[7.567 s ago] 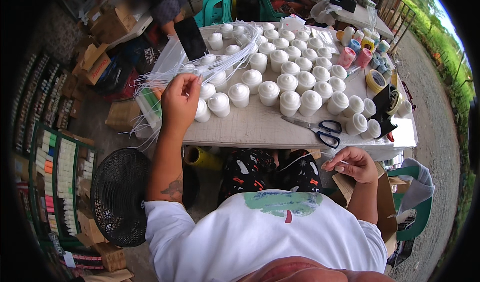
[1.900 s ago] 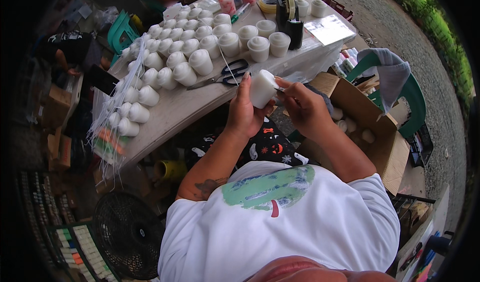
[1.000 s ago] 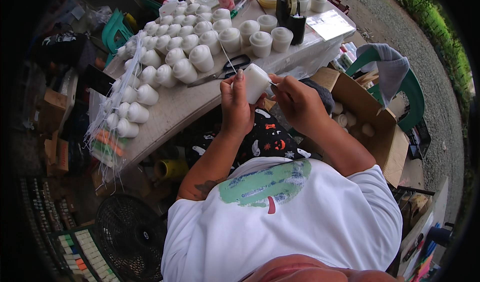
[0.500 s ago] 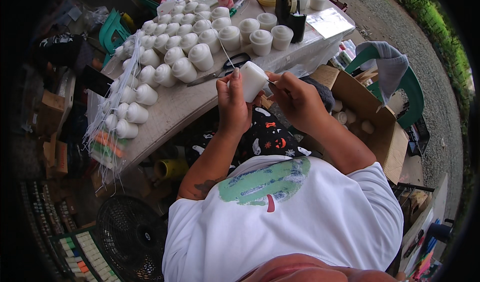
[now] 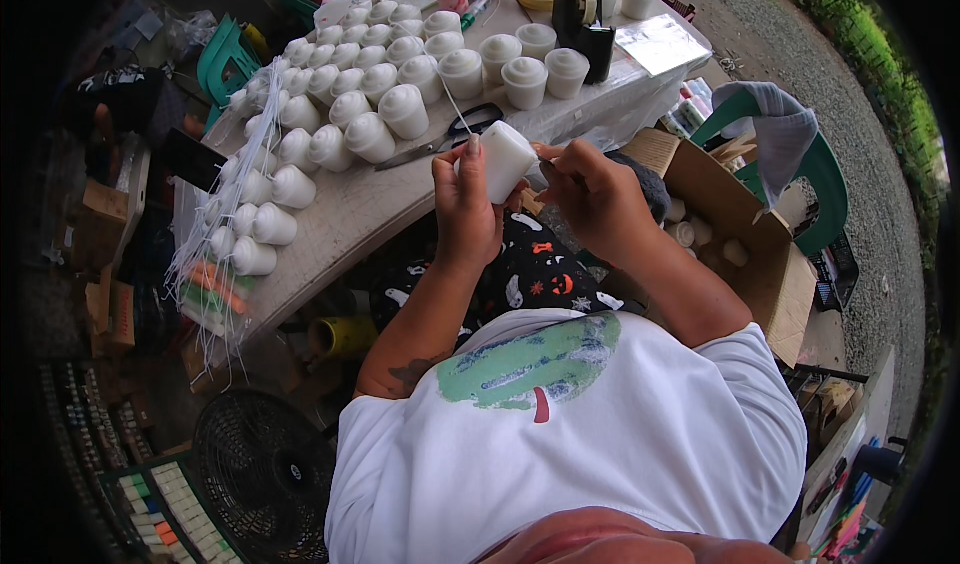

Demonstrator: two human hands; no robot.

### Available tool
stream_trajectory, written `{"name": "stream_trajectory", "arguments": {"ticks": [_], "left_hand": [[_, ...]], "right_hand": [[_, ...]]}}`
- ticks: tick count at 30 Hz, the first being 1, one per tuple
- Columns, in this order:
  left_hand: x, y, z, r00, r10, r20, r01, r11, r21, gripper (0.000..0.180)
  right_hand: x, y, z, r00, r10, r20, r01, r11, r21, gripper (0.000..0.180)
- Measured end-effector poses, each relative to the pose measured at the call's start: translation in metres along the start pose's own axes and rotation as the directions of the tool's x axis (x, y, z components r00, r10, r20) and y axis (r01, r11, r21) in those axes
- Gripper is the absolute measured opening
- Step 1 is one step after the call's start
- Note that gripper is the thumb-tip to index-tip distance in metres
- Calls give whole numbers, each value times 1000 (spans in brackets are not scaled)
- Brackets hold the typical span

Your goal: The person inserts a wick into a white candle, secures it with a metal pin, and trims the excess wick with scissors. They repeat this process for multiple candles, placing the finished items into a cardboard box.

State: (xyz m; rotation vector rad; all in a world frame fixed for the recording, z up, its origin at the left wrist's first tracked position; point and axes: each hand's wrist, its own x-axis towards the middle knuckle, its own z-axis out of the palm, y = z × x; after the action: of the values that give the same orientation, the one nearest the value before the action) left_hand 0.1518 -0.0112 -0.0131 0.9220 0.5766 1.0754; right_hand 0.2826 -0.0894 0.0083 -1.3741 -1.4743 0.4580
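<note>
A white cylindrical candle (image 5: pixel 508 162) is tilted in my left hand (image 5: pixel 467 199), with the thumb and fingers closed round it. A white wick (image 5: pixel 458 107) stretches from its upper left end toward the table. My right hand (image 5: pixel 588 186) is closed in a pinch at the candle's right end; whatever thin thing sits between the fingertips is too small to name. Rows of white candles (image 5: pixel 403 112) with stepped tops stand on the table beyond my left hand. Scissors (image 5: pixel 437 145) with dark handles lie at the table's near edge, just past the candle.
A black tape dispenser (image 5: pixel 582 36) stands on the table (image 5: pixel 325 226) at the far right. Loose white wicks (image 5: pixel 205 264) hang over its left end. An open cardboard box (image 5: pixel 735 229) with white pieces is at my right, beside a green chair (image 5: pixel 825 194). A black fan (image 5: pixel 262 454) stands lower left.
My right hand has shifted very slightly at the candle's end, and the thin dark thing at its fingertips shows less. My left hand and the candle are nearly still.
</note>
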Motion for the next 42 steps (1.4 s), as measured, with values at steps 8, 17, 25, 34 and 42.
{"name": "stream_trajectory", "arguments": {"ticks": [8, 17, 25, 34, 42], "left_hand": [[1, 0, 0, 1000, 8, -8, -8, 1000, -5, 33], [2, 6, 3, 1000, -25, 1, 25, 998, -66, 34], [-2, 12, -4, 999, -32, 13, 33, 999, -33, 33], [-36, 119, -126, 988, 49, 146, -144, -36, 989, 49], [-3, 122, -163, 949, 315, 28, 36, -196, 980, 53]], "right_hand": [[0, -1, -1, 998, -69, -1, 69, 997, -27, 16], [2, -8, -5, 995, -97, -10, 96, 995, -29, 19], [11, -4, -9, 982, 188, 4, -183, 955, 232, 14], [56, 114, -109, 849, 503, -163, -216, 611, 762, 18], [201, 223, -174, 740, 547, -392, -185, 725, 663, 18]]}}
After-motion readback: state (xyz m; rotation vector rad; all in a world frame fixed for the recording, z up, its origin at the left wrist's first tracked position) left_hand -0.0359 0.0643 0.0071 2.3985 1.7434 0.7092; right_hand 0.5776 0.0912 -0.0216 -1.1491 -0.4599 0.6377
